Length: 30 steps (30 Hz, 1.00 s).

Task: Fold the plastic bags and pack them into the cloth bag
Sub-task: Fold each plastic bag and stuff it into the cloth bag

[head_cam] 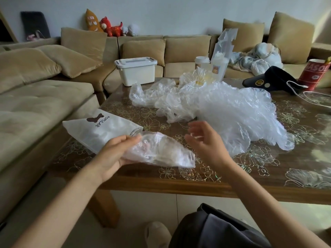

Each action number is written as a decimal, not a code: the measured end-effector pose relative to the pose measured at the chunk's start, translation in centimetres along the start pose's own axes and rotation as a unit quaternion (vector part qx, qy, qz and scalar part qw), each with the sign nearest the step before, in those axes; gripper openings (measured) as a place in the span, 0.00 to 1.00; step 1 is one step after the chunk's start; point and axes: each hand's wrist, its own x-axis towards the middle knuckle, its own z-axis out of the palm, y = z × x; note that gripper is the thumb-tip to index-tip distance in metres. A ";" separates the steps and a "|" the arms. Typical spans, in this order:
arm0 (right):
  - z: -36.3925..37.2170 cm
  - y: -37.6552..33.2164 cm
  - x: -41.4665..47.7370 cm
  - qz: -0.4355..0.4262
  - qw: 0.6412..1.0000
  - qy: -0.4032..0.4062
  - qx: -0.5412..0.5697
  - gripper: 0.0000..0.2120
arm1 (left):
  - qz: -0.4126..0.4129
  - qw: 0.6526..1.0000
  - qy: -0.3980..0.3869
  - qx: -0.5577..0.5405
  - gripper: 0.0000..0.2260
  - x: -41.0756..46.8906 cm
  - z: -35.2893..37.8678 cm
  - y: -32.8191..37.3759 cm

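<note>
Packing step, I'd say: left hand grips one end of a folded plastic bag, thumb on top and fingers under, holding it just above the table, its near end at the cloth bag marked POPULAR. Right hand hovers beside it, apart from the left, fingers loosely curled on nothing. Next move likely needs the right hand to spread the cloth bag's mouth so the fold slides in without springing open. The thin film looks slippery and puffy. The pile of plastic bags lies unfolded mid-table, so most of the job remains. The cloth bag's opening is mostly hidden behind the left hand and the fold, the right hand's fingertips are blurred, and I can't count the pile or tell what's already inside the cloth bag.
</note>
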 end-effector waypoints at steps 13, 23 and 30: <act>3.8 -2.1 -2.9 0.099 0.843 -0.494 0.185 0.12 | -0.007 0.945 -0.193 0.263 0.14 -0.7 0.3 6.6; 2.5 -1.0 -3.2 0.114 0.781 -0.608 0.086 0.14 | -0.007 0.949 -0.156 0.274 0.35 -0.7 -2.9 9.4; 0.6 -2.1 -1.9 0.072 0.883 -0.415 0.208 0.50 | -0.025 0.887 -0.240 0.393 0.16 -1.2 -0.8 9.6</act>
